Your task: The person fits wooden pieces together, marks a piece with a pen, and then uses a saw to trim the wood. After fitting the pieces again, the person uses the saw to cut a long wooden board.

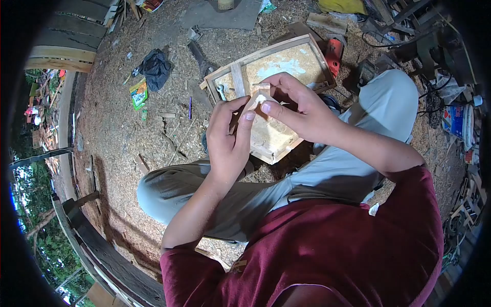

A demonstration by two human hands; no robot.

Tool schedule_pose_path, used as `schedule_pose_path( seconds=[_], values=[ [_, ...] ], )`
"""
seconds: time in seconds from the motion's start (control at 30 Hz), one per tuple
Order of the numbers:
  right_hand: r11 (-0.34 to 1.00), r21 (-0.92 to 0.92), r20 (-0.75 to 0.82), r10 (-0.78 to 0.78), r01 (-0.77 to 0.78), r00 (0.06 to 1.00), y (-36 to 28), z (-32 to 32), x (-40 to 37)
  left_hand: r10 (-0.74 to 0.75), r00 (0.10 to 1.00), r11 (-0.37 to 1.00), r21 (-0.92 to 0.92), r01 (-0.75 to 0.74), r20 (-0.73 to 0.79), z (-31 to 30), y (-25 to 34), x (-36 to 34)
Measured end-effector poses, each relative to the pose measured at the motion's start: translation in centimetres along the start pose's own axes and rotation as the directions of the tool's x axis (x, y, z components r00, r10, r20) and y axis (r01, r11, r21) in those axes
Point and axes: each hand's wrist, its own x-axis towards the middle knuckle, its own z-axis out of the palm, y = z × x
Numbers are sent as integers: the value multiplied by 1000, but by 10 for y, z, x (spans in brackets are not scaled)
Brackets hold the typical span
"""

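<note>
A small block-like wooden piece [263,96], with pale inner faces and an angled corner, is held between both hands. My left hand [227,133] grips its left side with the thumb and fingers. On the other side, my right hand [299,110] pinches it, its thumb pressed on the near face. Part of the piece is hidden by the fingers. Beneath the hands lies a shallow wooden tray [314,71] with raised edges and a strip across it. A wrench [221,92] rests inside at its left end.
Beside the tray's far right corner is a red power tool [333,56]. A black plastic bag [155,66], a yellow-green packet [138,94] and a purple stick-like item [190,108] lie on the shavings-covered ground to the left. A white-blue container [458,123] stands at the right.
</note>
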Motion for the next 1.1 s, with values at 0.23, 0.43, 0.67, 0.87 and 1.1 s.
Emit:
schedule_pose_path(
  seconds=[0.23, 0.43, 0.67, 0.87, 1.1],
  values=[
    [999, 31, -36, -26, 27, 999, 3, 3, 1, 16, 999, 994, 103, -21, 44, -5, 9, 3],
    [998, 49, -52, -38, 40, 998, 6, 4, 0, 8, 999, 998, 57, -10, 32, -3, 6, 2],
    [1000, 9, -53, -18, 18, 998, 7, 3, 0, -66, 994, 996, 62, 61, 88, -5, 13, 2],
    [999, -24, 17, 40, -39, 999, -3, 0, -1, -73, 995, 997, 13, 72, 75, -4, 12, 1],
    [998, 20, 33, 59, -59, 998, -5, -1, -1, -29, 999, 999, 17, 29, 27, -1, 1, 2]
  ],
)
